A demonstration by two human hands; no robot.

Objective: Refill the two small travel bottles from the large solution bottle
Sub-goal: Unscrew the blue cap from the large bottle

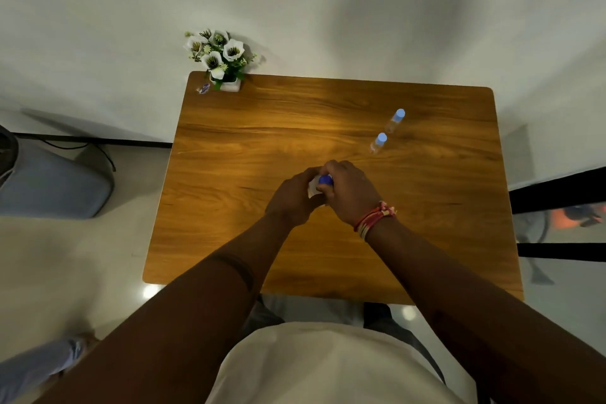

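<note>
The large solution bottle [313, 187], white with a dark blue cap [325, 179], stands at the middle of the wooden table [249, 147]. My left hand [293, 195] grips its body. My right hand [347, 192] curls over the blue cap. Most of the bottle is hidden by both hands. Two small clear travel bottles with light blue caps stand upright at the right back: the nearer one [378, 143] and the farther one [395, 121]. Both small bottles are capped and apart from my hands.
A white pot of white flowers [218, 57] sits at the table's back left corner, with a small wrapped item [203, 88] beside it. A grey seat [55, 180] stands left of the table. Dark furniture legs [557, 193] are at the right.
</note>
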